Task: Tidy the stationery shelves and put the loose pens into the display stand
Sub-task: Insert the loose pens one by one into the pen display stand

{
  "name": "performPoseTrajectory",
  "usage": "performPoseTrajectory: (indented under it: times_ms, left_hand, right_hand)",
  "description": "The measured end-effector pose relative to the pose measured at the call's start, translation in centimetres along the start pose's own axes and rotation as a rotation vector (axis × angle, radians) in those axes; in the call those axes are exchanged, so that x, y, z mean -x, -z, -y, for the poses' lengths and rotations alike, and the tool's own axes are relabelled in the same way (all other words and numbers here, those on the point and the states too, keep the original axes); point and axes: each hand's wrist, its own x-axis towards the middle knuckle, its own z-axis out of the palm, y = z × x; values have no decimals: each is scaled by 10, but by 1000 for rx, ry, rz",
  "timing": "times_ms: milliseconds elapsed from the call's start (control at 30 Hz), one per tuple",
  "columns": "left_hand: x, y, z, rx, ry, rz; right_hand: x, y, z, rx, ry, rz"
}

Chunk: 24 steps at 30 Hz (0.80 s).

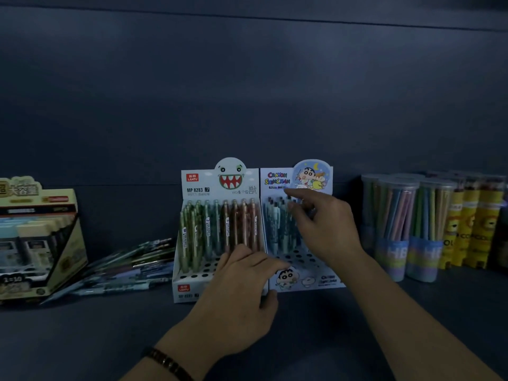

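Two cardboard display stands sit side by side on the dark shelf. The monster-face stand (220,185) holds green and brown pens upright, with several free holes at its front. The cartoon stand (277,180) to its right holds bluish pens. My left hand (242,287) rests on the front of the two stands, fingers spread, holding nothing. My right hand (321,224) hovers over the bluish pens in the cartoon stand, fingers apart; whether it touches a pen is unclear. A pile of loose pens (132,268) lies flat on the shelf left of the stands.
A yellowish display box (35,243) of erasers or refills stands at the far left. Clear tubes of pencils (395,224) and yellow tubes (472,229) stand at the right. The dark shelf back wall (247,92) rises behind everything.
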Motion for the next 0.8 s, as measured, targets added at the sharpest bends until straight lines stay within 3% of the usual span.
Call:
performPoseTrajectory:
  times_ms: [200, 600, 800]
  left_hand:
    - [1, -2, 2, -9, -10, -19]
    - [4, 14, 15, 74, 30, -218]
    - [31, 55, 62, -14, 45, -149]
  right_hand:
    - [8, 0, 2, 53, -27, 126]
    - [22, 2, 27, -61, -37, -40]
    - [39, -19, 90, -186, -45, 93]
